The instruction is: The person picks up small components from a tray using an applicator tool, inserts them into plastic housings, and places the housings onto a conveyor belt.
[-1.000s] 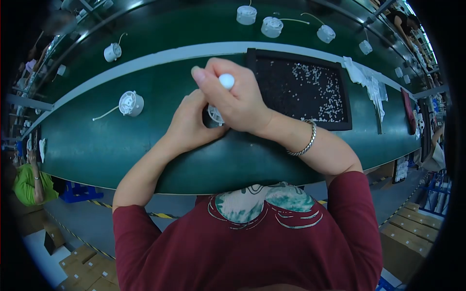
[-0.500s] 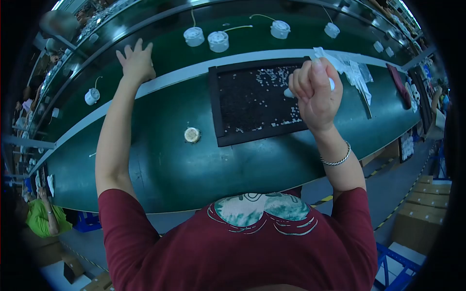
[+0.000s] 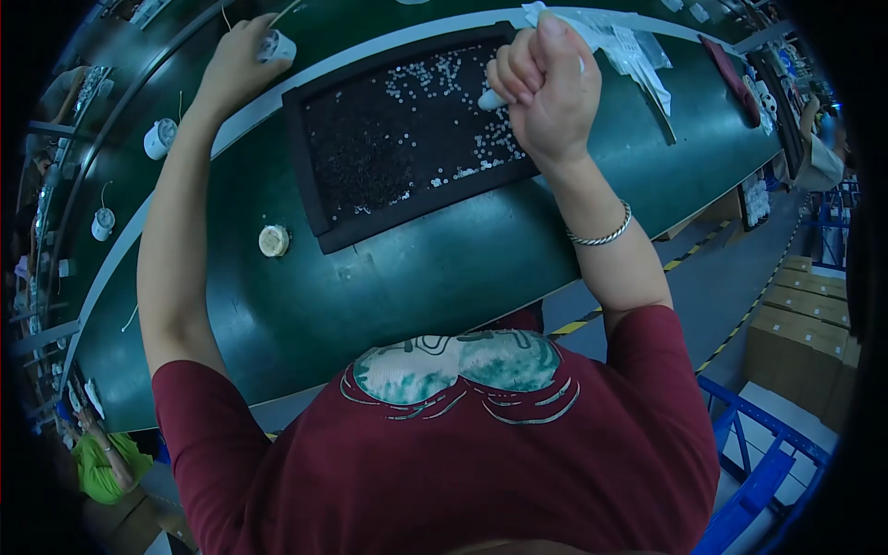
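Note:
My left hand (image 3: 239, 69) is at the upper left over the conveyor, its fingers wrapped round a white round part (image 3: 277, 46) with a thin wire. My right hand (image 3: 555, 92) is closed round a white tool (image 3: 492, 99), whose rounded end sticks out at the left, above the right side of a black tray (image 3: 379, 221). Small white discs (image 3: 425, 74) and many small dark pieces (image 3: 356, 166) lie in the tray. A round cream-coloured piece (image 3: 274, 240) sits on the green table, left of the tray.
More white parts (image 3: 160, 139) with wires stand on the conveyor at the left. Plastic bags (image 3: 634, 55) and a dark red object (image 3: 731, 79) lie right of the tray. A person in a green shirt (image 3: 113, 467) is at the lower left. Cartons (image 3: 800, 342) stand at the right.
The view has shifted, so the tray and table appear further left and higher. My left hand was spread and empty; now it has hold of a white part. My right hand still grips the tool.

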Available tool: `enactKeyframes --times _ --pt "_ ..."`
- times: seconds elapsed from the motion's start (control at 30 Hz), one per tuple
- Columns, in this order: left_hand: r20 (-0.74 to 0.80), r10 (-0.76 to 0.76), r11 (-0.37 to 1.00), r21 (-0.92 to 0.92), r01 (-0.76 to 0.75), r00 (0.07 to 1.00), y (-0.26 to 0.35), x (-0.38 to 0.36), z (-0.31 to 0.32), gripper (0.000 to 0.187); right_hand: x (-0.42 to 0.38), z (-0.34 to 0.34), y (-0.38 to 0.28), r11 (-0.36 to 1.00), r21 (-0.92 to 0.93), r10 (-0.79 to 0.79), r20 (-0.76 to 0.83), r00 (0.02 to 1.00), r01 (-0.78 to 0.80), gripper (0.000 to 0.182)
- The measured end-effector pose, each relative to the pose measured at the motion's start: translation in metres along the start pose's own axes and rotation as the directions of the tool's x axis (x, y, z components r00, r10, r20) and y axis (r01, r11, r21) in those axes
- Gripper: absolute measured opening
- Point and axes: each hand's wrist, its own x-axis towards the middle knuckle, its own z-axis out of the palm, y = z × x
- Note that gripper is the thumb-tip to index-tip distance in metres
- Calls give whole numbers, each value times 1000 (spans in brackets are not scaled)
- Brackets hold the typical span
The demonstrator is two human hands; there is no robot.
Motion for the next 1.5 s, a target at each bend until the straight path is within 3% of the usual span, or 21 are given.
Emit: enactKeyframes --times 0.03,0.13,0.23,0.33,0.37,0.47,0.57,0.6,1.0,1.5 --pt "-53 -39 997 -75 35 998 12 -13 -14 67 -1 0 1 1000 1 -1 9 1000 1 41" --pt "110 -325 944 -14 329 939 49 -56 -56 83 -5 0 5 1000 -10 -1 21 1000 1 41" --pt "240 -602 790 313 527 761 84 -84 -67 85 -5 1 9 1000 -14 2 25 1000 -2 40" --pt "134 -536 821 315 477 834 85 -111 -57 88 -5 -1 11 1000 -19 4 26 1000 -4 40" --pt "34 -463 854 285 435 886 89 -119 -57 81 -6 -1 11 1000 -19 8 28 1000 -7 40" --pt "-79 -257 960 90 264 963 90 -136 -62 69 -6 -1 12 1000 -28 11 31 999 -10 40" --pt "-9 -187 982 14 187 982 86 -146 -56 62 -6 -2 14 999 -33 11 32 999 -10 39" --pt "50 -269 962 -40 271 962 88 -146 -56 60 -6 -1 14 999 -31 13 36 999 -12 39" --pt "28 -266 957 125 260 964 69 -155 -47 60 -6 -6 17 999 -34 25 30 999 -24 38" --pt "183 -353 885 -253 391 918 71 -148 -46 62 -2 -23 15 999 -30 34 23 999 -33 36"
